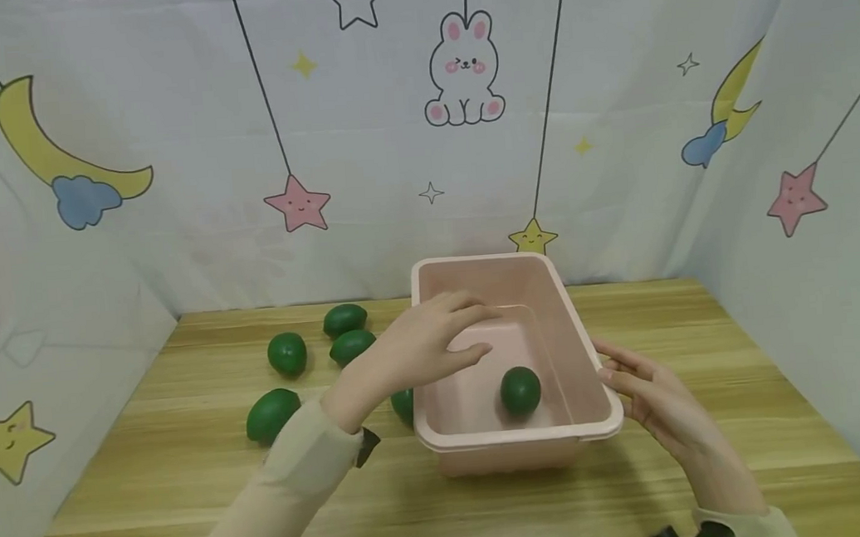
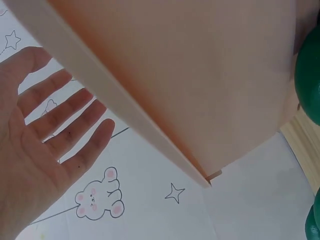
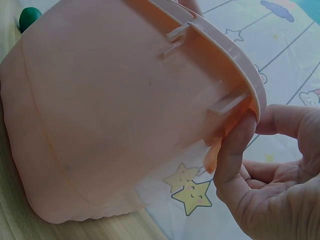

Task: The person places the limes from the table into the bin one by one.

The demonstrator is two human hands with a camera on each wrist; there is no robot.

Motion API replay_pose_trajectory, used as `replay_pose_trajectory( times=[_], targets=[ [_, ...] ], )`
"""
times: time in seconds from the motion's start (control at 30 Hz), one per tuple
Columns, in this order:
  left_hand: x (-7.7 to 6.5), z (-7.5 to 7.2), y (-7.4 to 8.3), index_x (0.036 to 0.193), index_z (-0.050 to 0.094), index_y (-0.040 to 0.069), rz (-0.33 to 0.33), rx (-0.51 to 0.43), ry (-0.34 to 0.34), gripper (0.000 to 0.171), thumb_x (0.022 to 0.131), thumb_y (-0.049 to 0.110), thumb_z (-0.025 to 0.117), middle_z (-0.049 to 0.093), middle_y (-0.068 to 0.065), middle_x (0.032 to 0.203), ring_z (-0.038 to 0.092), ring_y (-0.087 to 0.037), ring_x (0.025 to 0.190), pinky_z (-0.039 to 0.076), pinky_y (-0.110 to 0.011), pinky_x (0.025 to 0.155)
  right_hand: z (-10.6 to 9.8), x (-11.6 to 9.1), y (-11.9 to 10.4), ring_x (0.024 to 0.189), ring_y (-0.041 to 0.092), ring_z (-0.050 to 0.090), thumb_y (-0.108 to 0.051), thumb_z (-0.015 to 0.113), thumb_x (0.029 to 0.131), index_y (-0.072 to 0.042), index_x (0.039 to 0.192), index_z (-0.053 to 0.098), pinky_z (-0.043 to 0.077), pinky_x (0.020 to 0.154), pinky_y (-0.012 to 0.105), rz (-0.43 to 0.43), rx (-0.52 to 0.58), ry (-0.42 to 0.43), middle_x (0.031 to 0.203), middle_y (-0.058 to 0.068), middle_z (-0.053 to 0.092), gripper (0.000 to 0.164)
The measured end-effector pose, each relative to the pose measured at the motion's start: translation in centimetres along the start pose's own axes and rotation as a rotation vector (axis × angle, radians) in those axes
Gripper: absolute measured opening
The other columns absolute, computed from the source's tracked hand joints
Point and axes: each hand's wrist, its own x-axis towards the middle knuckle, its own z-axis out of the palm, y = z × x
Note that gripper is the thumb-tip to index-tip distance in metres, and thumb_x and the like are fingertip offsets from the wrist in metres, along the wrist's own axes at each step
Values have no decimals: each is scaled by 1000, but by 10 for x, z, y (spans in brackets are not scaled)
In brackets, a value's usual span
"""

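A pink plastic bin (image 1: 521, 455) stands on the table with one dark green lime (image 1: 520, 391) inside, near its front. My left hand (image 1: 435, 339) hangs over the bin's left rim, holding nothing, its fingers loosely bent. The left wrist view shows that hand (image 2: 50, 135) palm toward the camera with fingers spread beside the rim (image 2: 115, 100). At the bin's right side, my right hand (image 1: 656, 402) pinches the rim between thumb and fingers. In the right wrist view the grip of that hand (image 3: 270, 170) is at the rim's edge, by the bin's outer wall (image 3: 100, 110).
Several more limes lie on the wooden table (image 1: 190, 485) left of the bin, among them one lime (image 1: 273, 417) near my left forearm and another lime (image 1: 288, 355) farther back. One lime (image 1: 402, 405) sits against the bin's left side. A patterned white curtain (image 1: 361, 140) encloses the table's back and sides.
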Motion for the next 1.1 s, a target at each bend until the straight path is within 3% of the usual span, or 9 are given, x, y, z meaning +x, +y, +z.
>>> replay_pose_trajectory(
  times=[0.2, 0.43, 0.63, 1.1],
  targets=[
    [-7, 4, -3, 129, 60, 20, -41, 7, 49, 40, 93, 37, 61, 59, 1, 126, 57, -16, 117, 49, -37, 98, 0, 0, 0, 94, 6, 60, -7, 46, 99, -13, 142, 44, 56, 82, 25, 1, -4, 5, 104, -3, 58, 43],
    [-17, 6, -12, 128, 60, 20, -71, -12, 154, 37, 93, 32, 61, 60, 1, 126, 58, -18, 117, 49, -38, 99, 0, 0, -1, 93, 7, 61, -5, 46, 99, -9, 142, 43, 57, 82, 25, -19, -3, -4, 103, -2, 58, 44],
    [-26, 8, -18, 128, 60, 21, -148, -35, 172, 38, 92, 32, 63, 59, 1, 127, 55, -19, 120, 48, -41, 102, 0, 0, -1, 93, 6, 60, -5, 46, 99, -7, 144, 39, 56, 82, 25, -13, -9, 3, 103, -2, 57, 46],
    [-48, 11, -37, 128, 60, 23, -195, -39, 258, 37, 92, 31, 63, 59, -3, 130, 55, -22, 123, 50, -43, 98, 2, 0, -2, 92, 6, 60, -6, 46, 99, -5, 146, 37, 56, 82, 25, -5, -13, 8, 103, -2, 56, 48]
  ],
)
